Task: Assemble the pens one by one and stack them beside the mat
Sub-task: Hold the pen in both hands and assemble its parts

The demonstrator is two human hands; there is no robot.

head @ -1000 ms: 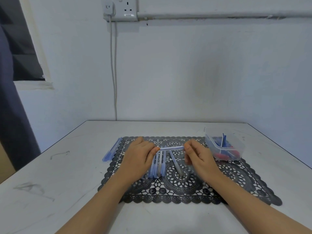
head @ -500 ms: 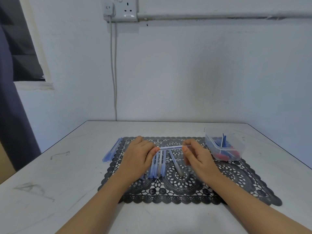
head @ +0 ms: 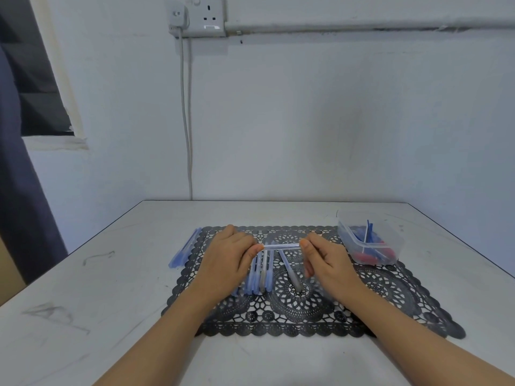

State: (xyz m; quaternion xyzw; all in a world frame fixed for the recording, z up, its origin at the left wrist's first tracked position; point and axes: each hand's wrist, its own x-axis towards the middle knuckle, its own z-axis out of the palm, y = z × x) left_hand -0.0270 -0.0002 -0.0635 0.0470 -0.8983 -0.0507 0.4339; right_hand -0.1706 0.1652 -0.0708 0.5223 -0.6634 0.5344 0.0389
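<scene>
A clear pen barrel (head: 281, 246) is held level above the black lace mat (head: 390, 296). My left hand (head: 231, 260) pinches its left end and my right hand (head: 323, 260) pinches its right end. Under my hands, several blue pen parts (head: 260, 277) lie side by side on the mat, and one grey-tipped pen (head: 291, 273) lies slanted beside them. A stack of blue pens (head: 184, 252) rests on the table just off the mat's left edge.
A clear plastic tub (head: 370, 242) with blue and red small parts stands on the mat's far right corner. The white table (head: 111, 302) ends at a wall behind, with a cable hanging from a socket (head: 206, 19).
My right hand has edged slightly left along the barrel, its fingertips closing over the right end. The left hand and the barrel have hardly moved.
</scene>
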